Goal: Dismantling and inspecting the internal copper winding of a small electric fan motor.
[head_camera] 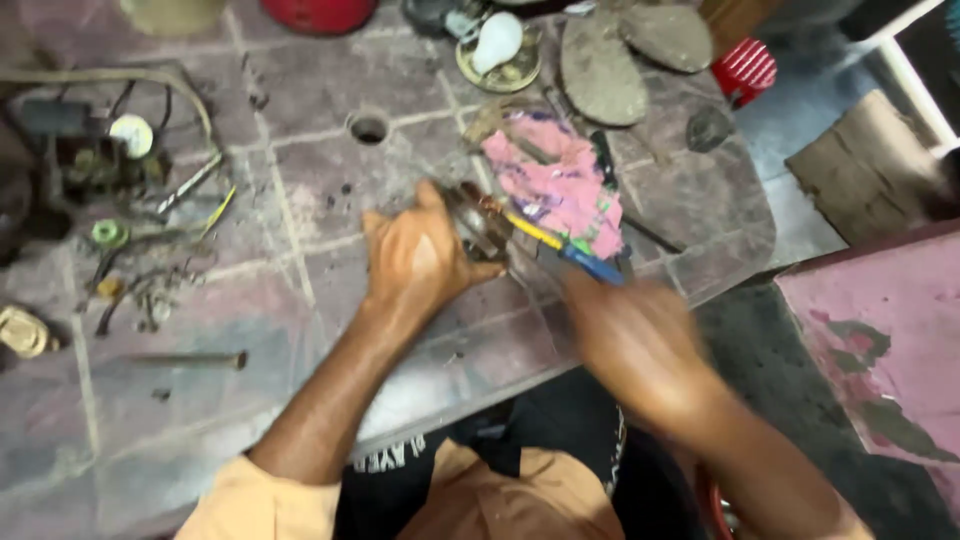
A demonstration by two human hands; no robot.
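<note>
The left hand [425,258] was closed around a small dark metal part [478,222] with coppery windings, fingers wrapped over it so that only its upper end showed above the worn tiled worktop [300,300]. The right hand [630,335] was blurred by motion; it appeared to be wrapped around the blue handle of a screwdriver [560,245] with a yellow shank, though how tightly could not be told, and the tip met the part in the left hand. Just beyond lay a pink rag [560,185] on the worktop. Farther off stood a white bulb [497,42] on a round brass-coloured dish [500,75], two flat grey worn soles [600,70], and, to the left, a tangle of wires and small fittings [120,190]. A bolt [195,358] lay near the left forearm.
</note>
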